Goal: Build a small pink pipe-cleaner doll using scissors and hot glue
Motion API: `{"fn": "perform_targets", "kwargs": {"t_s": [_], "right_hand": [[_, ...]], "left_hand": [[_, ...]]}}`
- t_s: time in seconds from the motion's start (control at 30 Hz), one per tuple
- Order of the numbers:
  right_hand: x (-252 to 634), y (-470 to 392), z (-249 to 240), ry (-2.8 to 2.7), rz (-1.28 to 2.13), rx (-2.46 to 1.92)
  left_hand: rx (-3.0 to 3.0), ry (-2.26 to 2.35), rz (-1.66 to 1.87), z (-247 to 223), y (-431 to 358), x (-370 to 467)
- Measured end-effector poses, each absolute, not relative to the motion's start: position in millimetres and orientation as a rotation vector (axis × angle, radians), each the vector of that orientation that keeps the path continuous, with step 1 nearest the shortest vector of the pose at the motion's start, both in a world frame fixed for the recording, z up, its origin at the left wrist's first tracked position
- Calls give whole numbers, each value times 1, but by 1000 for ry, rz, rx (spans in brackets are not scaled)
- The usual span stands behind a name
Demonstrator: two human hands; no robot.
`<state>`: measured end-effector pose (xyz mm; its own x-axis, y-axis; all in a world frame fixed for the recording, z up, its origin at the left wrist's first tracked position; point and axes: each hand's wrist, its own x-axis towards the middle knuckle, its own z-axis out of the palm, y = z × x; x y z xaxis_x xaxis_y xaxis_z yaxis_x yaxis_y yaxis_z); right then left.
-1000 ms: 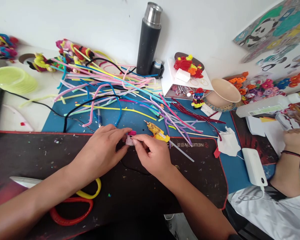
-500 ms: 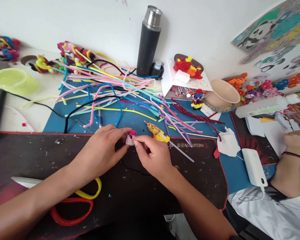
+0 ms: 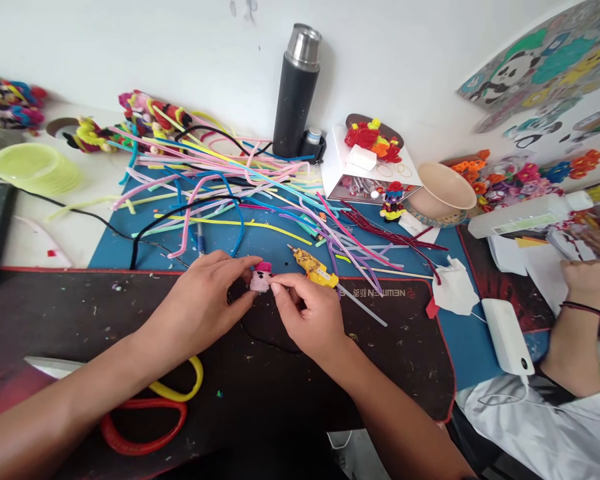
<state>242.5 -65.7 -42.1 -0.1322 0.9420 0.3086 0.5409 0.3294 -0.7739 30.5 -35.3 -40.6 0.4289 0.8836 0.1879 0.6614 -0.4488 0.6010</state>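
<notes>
Between my hands is a small fuzzy doll head (image 3: pixel 262 280), pale pink with a magenta top and black dots on its front. My left hand (image 3: pixel 207 290) grips it from the left between thumb and fingers. The thumb and index finger of my right hand (image 3: pixel 307 310) are pressed together at the head's right side; whatever they pinch is too small to make out. Just beyond my right hand lies a yellow glue gun (image 3: pixel 315 267) with a clear glue stick out of its back. Scissors (image 3: pixel 150 413) with red and yellow handles lie under my left forearm.
Colourful pipe cleaners (image 3: pixel 220 173) are heaped at the back beside a black thermos (image 3: pixel 297 93). A white box (image 3: pixel 340 167), a beige bowl (image 3: pixel 443 190) and a white power bank (image 3: pixel 507 337) stand to the right. Another person's arm (image 3: pixel 580 320) rests at the far right.
My right fingertips have drawn slightly right off the doll head's front, so more of its dotted face shows. My left hand keeps its hold. The view has shifted slightly.
</notes>
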Motion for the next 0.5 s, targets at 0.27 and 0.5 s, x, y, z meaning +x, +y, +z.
{"fn": "perform_targets", "kwargs": {"t_s": [0.27,0.5], "right_hand": [[244,-72,-40,-1777,672,-1301],[246,-76,-43,-1773,673,-1285]], "left_hand": [[2114,1357,699,-37,-30,26],[2014,1378,694,-36,-28,25]]}}
